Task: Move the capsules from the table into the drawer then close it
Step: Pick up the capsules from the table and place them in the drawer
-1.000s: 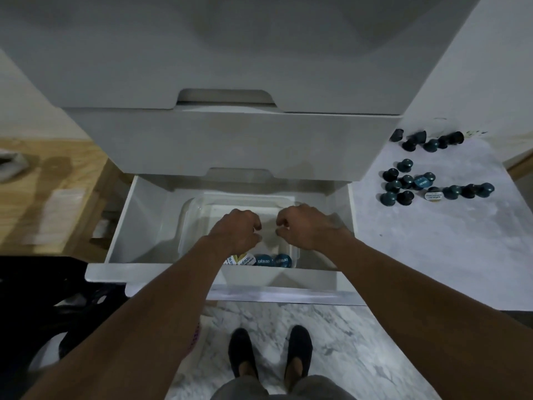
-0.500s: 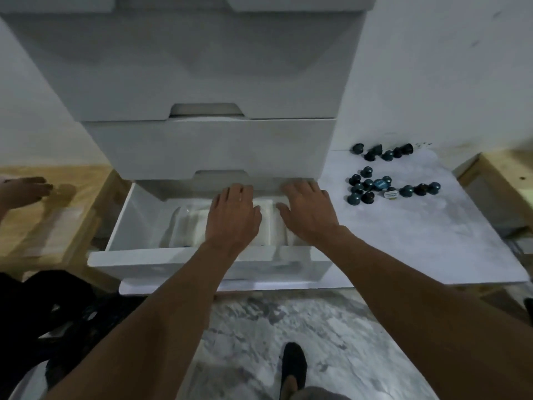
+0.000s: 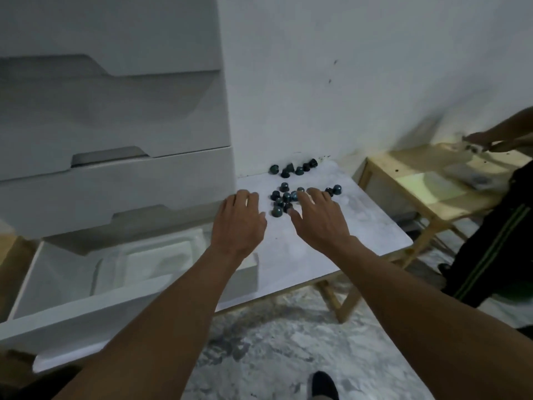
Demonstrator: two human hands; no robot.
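Several dark teal capsules lie in a cluster on the white table, with a second group of capsules by the wall. My right hand hovers flat over the near cluster, fingers spread, covering some capsules. My left hand is flat and empty just left of the cluster, above the table's left edge. The bottom drawer stands pulled out at the lower left, with a clear plastic tray inside; its contents are hidden from this angle.
The white drawer cabinet rises at the left. A wooden side table stands to the right, where another person's arm and dark trousers are. Marble floor lies below, with my shoe on it.
Both hands left the drawer and swung right to the capsules on the table. My view turned right with them, so the drawer now sits at the lower left.
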